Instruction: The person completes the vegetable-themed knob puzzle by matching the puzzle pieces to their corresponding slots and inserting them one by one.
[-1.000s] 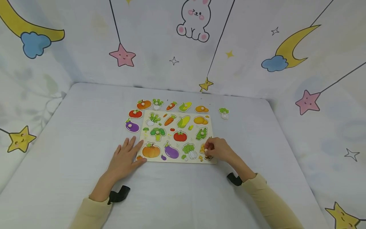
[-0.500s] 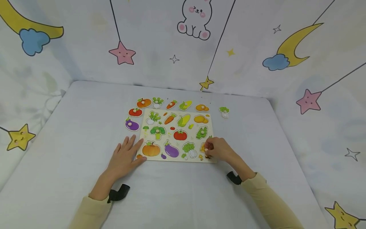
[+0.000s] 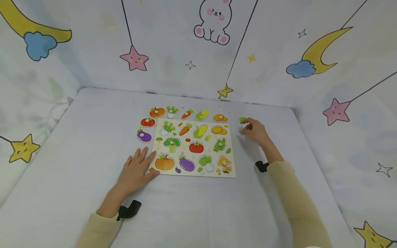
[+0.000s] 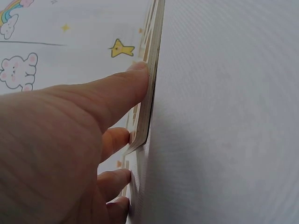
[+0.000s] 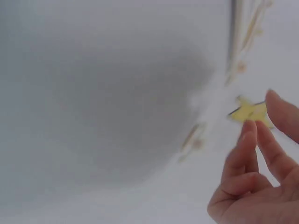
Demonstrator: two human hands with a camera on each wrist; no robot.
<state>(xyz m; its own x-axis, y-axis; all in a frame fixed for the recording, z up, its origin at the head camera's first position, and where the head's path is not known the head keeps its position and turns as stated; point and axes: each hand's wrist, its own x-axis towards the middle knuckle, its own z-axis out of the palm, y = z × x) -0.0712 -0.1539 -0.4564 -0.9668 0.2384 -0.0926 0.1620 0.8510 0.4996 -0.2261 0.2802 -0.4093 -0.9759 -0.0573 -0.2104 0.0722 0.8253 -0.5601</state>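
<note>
Head view: a flat wooden board [image 3: 209,148] printed with vegetables is shown on a white table [image 3: 186,206]. Its near left corner is touched by the left hand [image 3: 134,172], laid with fingers spread and nothing gripped. A broccoli [image 3: 172,144], an asparagus [image 3: 220,144] and a mushroom [image 3: 224,164] are seen on the board. Just outside its left and far edges are laid, as loose cutouts, an eggplant [image 3: 144,135], a tomato [image 3: 148,122], a pumpkin [image 3: 157,112], a radish [image 3: 172,112], a carrot [image 3: 187,114], a corn cob [image 3: 202,115] and a potato [image 3: 220,117]. Beyond the far right corner, a cabbage [image 3: 242,118] is partly hidden by the right hand [image 3: 255,131]; whether it is touched cannot be told. The table is backed by a white wall [image 3: 173,44] printed with stars and moons.

Left wrist view: the left thumb is rested against the board's edge, with the other fingers stretched out around the corner.

Right wrist view: much is blurred. Thumb and fingertips are parted by a narrow gap, with nothing seen held, and a yellow printed star [image 5: 247,112] is shown behind them
</note>
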